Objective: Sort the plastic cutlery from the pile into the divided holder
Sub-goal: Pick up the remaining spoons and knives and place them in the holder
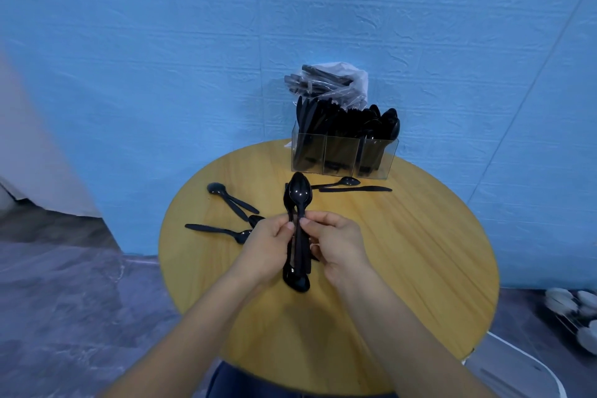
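Observation:
A bundle of black plastic spoons (298,195) stands lengthwise over the middle of the round wooden table (403,252). My left hand (269,244) and my right hand (336,244) both grip its handles, bowls sticking out at the far end and the near end. A clear divided holder (342,155) stands at the table's far edge, its three compartments packed with black cutlery. Loose black spoons (226,195) lie left of my hands. Another spoon (342,182) and a knife (355,189) lie just in front of the holder.
A clear plastic bag (326,82) of black cutlery sits behind the holder against the blue wall. A white chair (517,368) stands at the lower right, and white dishes on a rack (575,310) sit on the floor at the right.

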Action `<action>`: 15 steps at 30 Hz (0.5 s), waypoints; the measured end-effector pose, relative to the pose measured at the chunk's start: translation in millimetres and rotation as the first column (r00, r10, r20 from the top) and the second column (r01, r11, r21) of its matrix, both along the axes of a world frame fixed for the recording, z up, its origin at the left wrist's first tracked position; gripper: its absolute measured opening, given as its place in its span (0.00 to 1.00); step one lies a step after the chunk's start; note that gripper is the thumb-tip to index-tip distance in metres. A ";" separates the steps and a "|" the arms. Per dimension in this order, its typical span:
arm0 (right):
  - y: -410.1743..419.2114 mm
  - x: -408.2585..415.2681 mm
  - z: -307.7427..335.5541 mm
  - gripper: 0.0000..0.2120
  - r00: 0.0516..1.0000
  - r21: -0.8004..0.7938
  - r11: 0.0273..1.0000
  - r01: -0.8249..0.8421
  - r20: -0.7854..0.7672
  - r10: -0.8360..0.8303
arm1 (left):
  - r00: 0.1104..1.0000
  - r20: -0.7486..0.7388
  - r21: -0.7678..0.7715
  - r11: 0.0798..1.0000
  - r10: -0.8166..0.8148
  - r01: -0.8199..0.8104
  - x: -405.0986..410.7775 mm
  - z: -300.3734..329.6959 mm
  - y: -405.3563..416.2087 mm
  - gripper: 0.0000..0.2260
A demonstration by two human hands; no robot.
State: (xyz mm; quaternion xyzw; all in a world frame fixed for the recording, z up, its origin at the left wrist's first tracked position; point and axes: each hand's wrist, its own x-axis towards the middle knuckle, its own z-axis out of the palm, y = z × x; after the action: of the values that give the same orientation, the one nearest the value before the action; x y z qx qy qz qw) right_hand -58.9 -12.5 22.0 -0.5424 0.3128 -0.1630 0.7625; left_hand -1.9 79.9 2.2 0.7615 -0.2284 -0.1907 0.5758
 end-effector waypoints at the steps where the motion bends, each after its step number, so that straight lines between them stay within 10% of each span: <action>1: 1.4 1.3 -0.1 0.05 1.000 0.001 1.000 -0.011 -0.004 0.011 | 1.000 -0.001 0.006 1.000 0.000 0.000 2.1 -0.9 1.7 0.14; 15: 13.0 11.0 -2.2 0.04 0.976 -0.328 0.919 -0.219 -0.069 0.208 | 0.992 -0.124 -0.090 0.996 0.014 -0.026 9.3 -5.1 30.2 0.11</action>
State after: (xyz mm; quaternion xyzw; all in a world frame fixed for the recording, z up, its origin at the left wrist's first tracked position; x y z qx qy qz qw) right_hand -47.8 0.6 19.8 -0.6969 0.2321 -0.1206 0.6678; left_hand 7.4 110.1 -3.0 0.7233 -0.1932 -0.2209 0.6251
